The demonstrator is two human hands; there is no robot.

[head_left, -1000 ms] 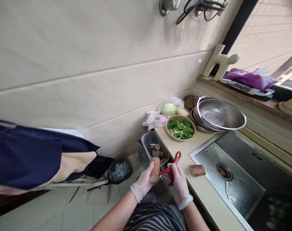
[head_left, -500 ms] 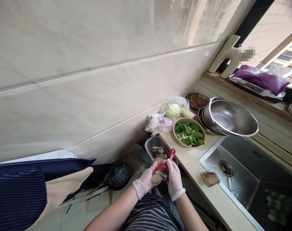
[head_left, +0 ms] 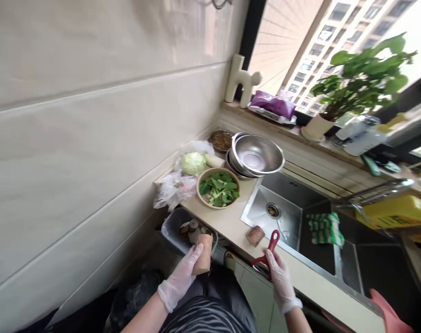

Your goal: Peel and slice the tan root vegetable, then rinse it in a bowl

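Observation:
My left hand [head_left: 183, 274], in a clear glove, grips a thick brown-skinned root piece [head_left: 204, 254] with a cut end, perhaps yam or lotus root. It is held over the near edge of a grey bin [head_left: 172, 231] that has peelings and slices inside. My right hand [head_left: 280, 277], also gloved, is closed on a red peeler [head_left: 268, 256], its handle loop pointing up, apart from the root. On the counter edge, just beyond the peeler, lies a second brown root piece [head_left: 255, 236].
A basket of leafy greens [head_left: 200, 188], a cabbage [head_left: 193, 163] and stacked steel bowls [head_left: 259, 155] stand on the counter [head_left: 227, 224]. The sink [head_left: 283, 208] holds a green-striped cloth [head_left: 324, 229]. A potted plant [head_left: 317, 127] is on the windowsill.
My hands have moved apart; the peeler has come away from the root to the right. My view has turned right, bringing the plant and more of the sink into sight.

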